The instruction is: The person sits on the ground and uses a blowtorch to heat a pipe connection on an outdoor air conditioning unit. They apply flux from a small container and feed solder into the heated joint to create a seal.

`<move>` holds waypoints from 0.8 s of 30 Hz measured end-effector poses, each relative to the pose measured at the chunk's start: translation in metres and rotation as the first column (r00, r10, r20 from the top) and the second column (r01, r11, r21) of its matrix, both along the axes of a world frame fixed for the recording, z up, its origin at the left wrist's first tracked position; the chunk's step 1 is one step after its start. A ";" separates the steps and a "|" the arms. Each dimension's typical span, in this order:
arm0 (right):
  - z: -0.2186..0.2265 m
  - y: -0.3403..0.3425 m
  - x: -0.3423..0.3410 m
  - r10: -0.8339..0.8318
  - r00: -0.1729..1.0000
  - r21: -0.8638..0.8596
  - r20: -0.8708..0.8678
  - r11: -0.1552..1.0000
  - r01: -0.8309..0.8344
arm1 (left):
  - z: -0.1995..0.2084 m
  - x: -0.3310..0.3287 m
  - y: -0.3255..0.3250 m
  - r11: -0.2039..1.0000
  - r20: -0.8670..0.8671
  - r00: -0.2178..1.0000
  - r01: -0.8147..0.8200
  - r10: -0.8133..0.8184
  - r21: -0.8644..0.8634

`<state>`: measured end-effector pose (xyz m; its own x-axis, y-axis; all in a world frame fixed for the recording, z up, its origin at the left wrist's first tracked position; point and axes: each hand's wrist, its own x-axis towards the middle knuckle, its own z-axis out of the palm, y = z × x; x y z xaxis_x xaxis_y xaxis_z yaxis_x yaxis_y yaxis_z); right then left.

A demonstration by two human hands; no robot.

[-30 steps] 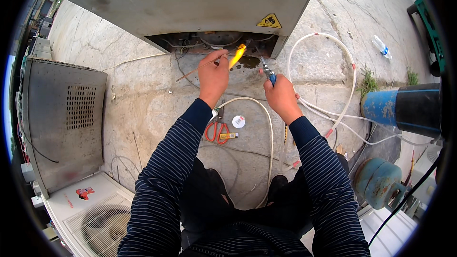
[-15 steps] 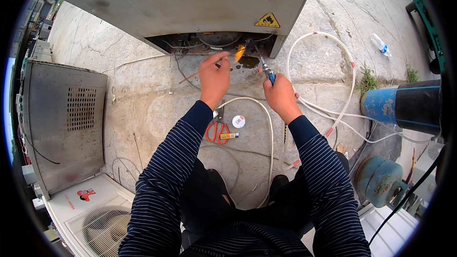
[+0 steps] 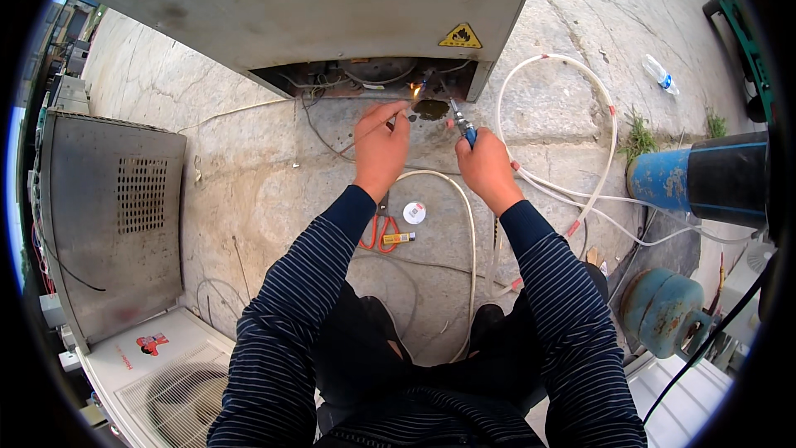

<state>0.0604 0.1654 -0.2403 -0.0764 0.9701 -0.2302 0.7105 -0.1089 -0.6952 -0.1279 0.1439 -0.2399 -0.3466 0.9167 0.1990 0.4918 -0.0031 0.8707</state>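
My left hand (image 3: pixel 381 148) is closed in a pinch around a thin copper-coloured rod (image 3: pixel 351 145), probably a brazing rod, which slants up toward the low opening of a grey metal cabinet (image 3: pixel 348 12). My right hand (image 3: pixel 487 169) grips the blue handle of a gas torch (image 3: pixel 465 126), its nozzle aimed into the same opening. A small orange flame (image 3: pixel 415 91) burns there, just beyond the rod's upper end. Inside the opening, pipes and a dark rounded compressor (image 3: pixel 385 69) show in part; the exact heated spot is too small to tell.
Orange-handled pliers (image 3: pixel 382 232), a yellow lighter (image 3: pixel 398 238) and a white disc (image 3: pixel 414 213) lie on the concrete. A pale hose (image 3: pixel 612 129) loops right, near blue cylinders (image 3: pixel 659 181). Left stand a perforated metal unit (image 3: pixel 91 199) and an air-conditioner unit (image 3: pixel 178 365).
My left hand has drawn back a little toward me and to the right with the rod. The orange flame looks smaller. My right hand has barely shifted with the torch.
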 end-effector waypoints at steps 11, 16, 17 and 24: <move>-0.001 0.000 0.000 0.008 1.000 0.028 -0.029 1.000 -0.007 | 0.005 0.020 -0.015 0.986 -0.146 0.976 0.165 -0.161 0.018; -0.002 0.001 0.001 0.017 0.999 0.015 -0.030 1.000 -0.016 | 0.007 0.022 -0.019 0.975 -0.221 0.950 0.221 -0.220 -0.017; -0.004 0.001 0.002 0.016 0.999 0.014 -0.033 1.000 -0.016 | 0.005 0.022 -0.019 0.972 -0.239 0.943 0.233 -0.230 -0.014; -0.006 0.002 0.002 0.021 0.999 0.018 -0.028 1.000 -0.021 | 0.003 0.022 -0.022 0.961 -0.288 0.919 0.275 -0.270 -0.023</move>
<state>0.0619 0.1672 -0.2465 -0.1031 0.9723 -0.2100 0.6929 -0.0813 -0.7164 -0.1062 0.1218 -0.2372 -0.0101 0.9629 0.2696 0.6973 -0.1865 0.6921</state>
